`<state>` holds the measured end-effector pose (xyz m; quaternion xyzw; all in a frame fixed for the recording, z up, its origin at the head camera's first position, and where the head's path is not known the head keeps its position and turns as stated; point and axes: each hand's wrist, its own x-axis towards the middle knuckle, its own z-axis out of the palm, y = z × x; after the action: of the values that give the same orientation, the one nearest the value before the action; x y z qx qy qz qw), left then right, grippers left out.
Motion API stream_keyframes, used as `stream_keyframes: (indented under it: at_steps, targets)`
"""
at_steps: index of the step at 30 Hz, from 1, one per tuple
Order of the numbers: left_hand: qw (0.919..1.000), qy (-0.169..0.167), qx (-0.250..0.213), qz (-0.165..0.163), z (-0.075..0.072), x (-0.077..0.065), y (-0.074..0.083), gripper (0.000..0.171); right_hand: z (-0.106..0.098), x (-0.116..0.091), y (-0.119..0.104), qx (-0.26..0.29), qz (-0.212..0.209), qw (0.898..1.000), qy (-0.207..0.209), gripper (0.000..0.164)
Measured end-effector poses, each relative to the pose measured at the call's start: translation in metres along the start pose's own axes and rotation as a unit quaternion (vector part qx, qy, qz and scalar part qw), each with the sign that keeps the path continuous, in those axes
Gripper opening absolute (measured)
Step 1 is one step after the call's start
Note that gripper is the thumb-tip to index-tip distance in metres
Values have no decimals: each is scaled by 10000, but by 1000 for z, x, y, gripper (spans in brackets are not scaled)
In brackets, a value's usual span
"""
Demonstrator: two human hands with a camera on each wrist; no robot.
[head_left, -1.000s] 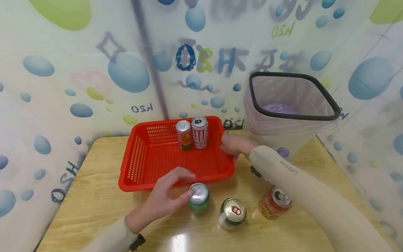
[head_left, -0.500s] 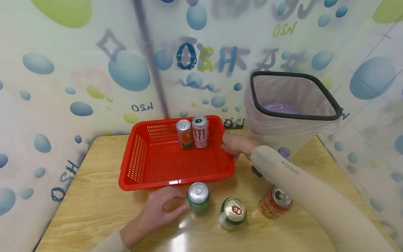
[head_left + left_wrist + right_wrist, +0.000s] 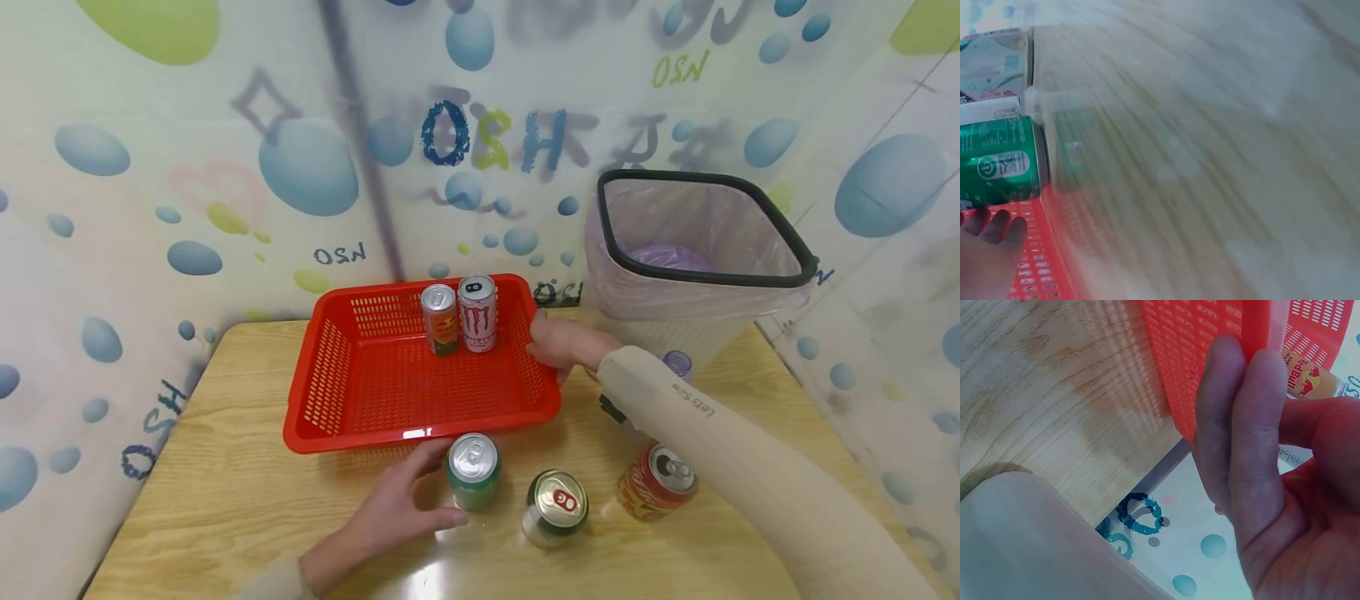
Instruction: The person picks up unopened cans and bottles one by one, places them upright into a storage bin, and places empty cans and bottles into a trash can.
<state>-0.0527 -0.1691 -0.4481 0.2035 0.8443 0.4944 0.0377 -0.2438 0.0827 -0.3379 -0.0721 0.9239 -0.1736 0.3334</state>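
A green can (image 3: pixel 473 472) with a silver top stands upright just in front of the red plastic basket (image 3: pixel 420 433). My left hand (image 3: pixel 393 508) is at its left side, thumb stretched out in front and fingers reaching behind, on the basket side. The left wrist view shows those fingertips (image 3: pixel 997 225) close beside the green can (image 3: pixel 1004 162); whether they touch is unclear. My right hand (image 3: pixel 558 340) grips the basket's right rim, with fingers outside and thumb inside in the right wrist view. Inside the basket stand a Red Bull can (image 3: pixel 440 319) and a pink Monster can (image 3: pixel 477 313).
A can with a gold top (image 3: pixel 555 508) and a red can (image 3: pixel 657 482) stand on the wooden table (image 3: pixel 202 467) to the right. A clear bottle (image 3: pixel 677 362) is partly hidden by my right sleeve. The lined bin (image 3: pixel 697 308) stands at the back right.
My left hand drew back leftward from the green can's top, then came low around it with the thumb spread in front. My right hand stays on the basket rim.
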Motion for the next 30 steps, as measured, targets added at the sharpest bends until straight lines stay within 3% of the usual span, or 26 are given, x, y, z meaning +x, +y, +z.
stream_keyframes:
  at_steps: [5, 8, 22, 30]
  targets:
    - [9946, -130, -541, -877, 10, 6, 7, 91, -1, 0, 1, -41, 18, 10000, -15, 72]
    - [9917, -163, -619, -1111, 16, 10, 9, 92, -1, 0, 1, -4, 53, 10000, -27, 73]
    - [9925, -308, -679, -965, 26, 16, 10, 89, 0, -1, 3, 406, 88, 9991, -50, 76]
    - [9938, -308, -718, -787, 31, 19, 11, 89, -1, -2, 2, 361, 120, 9993, -42, 74]
